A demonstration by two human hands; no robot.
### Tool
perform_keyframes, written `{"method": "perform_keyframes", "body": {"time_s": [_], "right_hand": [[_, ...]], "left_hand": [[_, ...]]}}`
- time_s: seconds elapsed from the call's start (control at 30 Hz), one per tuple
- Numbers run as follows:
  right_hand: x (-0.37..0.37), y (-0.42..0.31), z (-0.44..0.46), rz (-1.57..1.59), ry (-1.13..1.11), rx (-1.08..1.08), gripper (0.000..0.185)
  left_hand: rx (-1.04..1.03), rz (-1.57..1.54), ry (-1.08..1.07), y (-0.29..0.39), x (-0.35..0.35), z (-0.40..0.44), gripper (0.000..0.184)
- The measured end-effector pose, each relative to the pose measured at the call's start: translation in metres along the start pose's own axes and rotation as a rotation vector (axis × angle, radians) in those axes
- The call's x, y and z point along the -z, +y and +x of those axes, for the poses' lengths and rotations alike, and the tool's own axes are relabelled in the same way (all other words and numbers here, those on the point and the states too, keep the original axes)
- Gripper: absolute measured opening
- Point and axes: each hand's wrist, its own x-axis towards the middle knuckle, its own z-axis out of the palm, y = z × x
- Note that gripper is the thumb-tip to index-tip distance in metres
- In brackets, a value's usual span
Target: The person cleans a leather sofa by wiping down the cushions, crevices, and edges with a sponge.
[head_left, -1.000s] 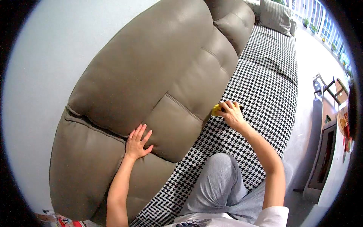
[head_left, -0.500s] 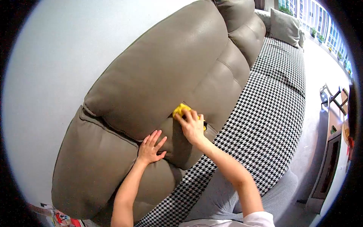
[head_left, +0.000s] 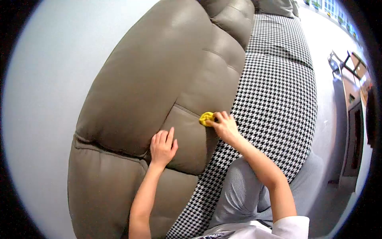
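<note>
My right hand (head_left: 226, 126) is closed on a crumpled yellow cloth (head_left: 207, 119), which touches the lower part of the brown leather sofa back (head_left: 159, 75). The hand is near the edge where the leather meets the black-and-white houndstooth seat (head_left: 274, 103). Lower and to the left, my left hand (head_left: 162, 146) lies open on the leather beside the seam between two cushions, its fingers pointing up the backrest. Part of the cloth is hidden under my right fingers.
A pale wall (head_left: 59, 79) runs behind the sofa. At the far end of the seat is a grey cushion (head_left: 274, 7). To the right, beyond a strip of floor (head_left: 324, 119), stand a dark-legged stool (head_left: 346, 65) and a low cabinet (head_left: 352, 139).
My right hand has moved the cloth right, toward the seat edge. My left hand stays on the leather by the seam. The view has shifted, with the sofa's far end now higher.
</note>
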Motion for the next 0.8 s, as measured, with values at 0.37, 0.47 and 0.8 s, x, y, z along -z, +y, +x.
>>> {"method": "perform_keyframes", "body": {"time_s": [0.37, 0.47, 0.8], "right_hand": [[0.029, 0.043, -0.051, 0.094, -0.315, -0.235, 0.022], [0.034, 0.025, -0.023, 0.354, 0.071, -0.045, 0.043], [-0.01, 0.026, -0.017, 0.138, 0.03, 0.273, 0.052]], "left_hand": [[-0.104, -0.143, 0.017, 0.011, -0.038, 0.059, 0.058], [-0.126, -0.054, 0.097, 0.009, -0.046, 0.059, 0.06], [-0.125, 0.017, 0.069, 0.011, -0.052, 0.058, 0.06]]}}
